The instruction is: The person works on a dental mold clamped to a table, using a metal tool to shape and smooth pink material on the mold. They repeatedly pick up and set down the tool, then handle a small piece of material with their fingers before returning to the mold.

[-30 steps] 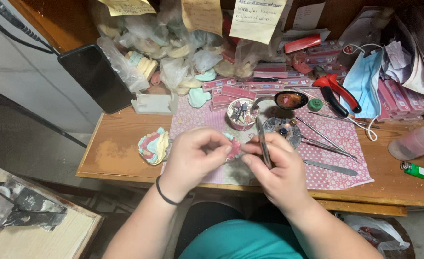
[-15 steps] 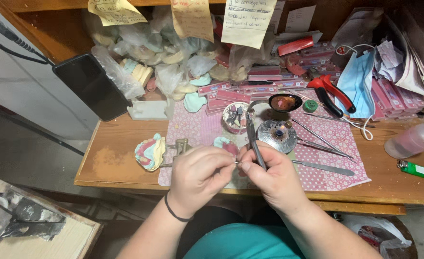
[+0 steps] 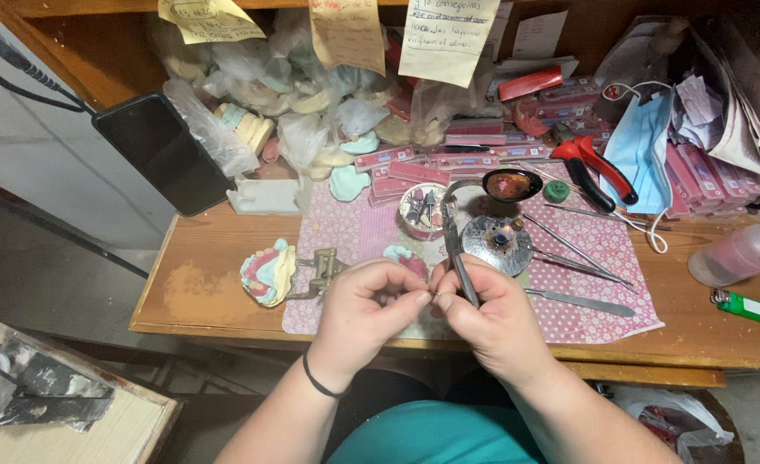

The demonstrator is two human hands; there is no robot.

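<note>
My left hand (image 3: 367, 309) and my right hand (image 3: 487, 314) meet fingertip to fingertip over the front edge of a pink dotted mat (image 3: 595, 283). The right hand grips a slim metal instrument (image 3: 451, 245) whose shaft points up and away from me. The left hand's fingers pinch something small at the meeting point; it is too hidden to tell what. Just behind the fingers lies a pink and pale blue dental piece (image 3: 403, 256). A small round metal burner (image 3: 494, 241) with a flame sits right of the instrument.
A dental cast on a metal articulator (image 3: 281, 273) stands left of the hands. Metal tools (image 3: 582, 302), a spoon (image 3: 509, 184), a tool cup (image 3: 421, 209), red pliers (image 3: 599, 169), a face mask (image 3: 642, 155), a bottle (image 3: 741, 253), a green lighter (image 3: 753, 308), a phone (image 3: 161, 150), bagged casts (image 3: 311, 112).
Both hands slid slightly left and toward the table's front edge, staying pinched together. The view has tilted, showing more of the articulator at left.
</note>
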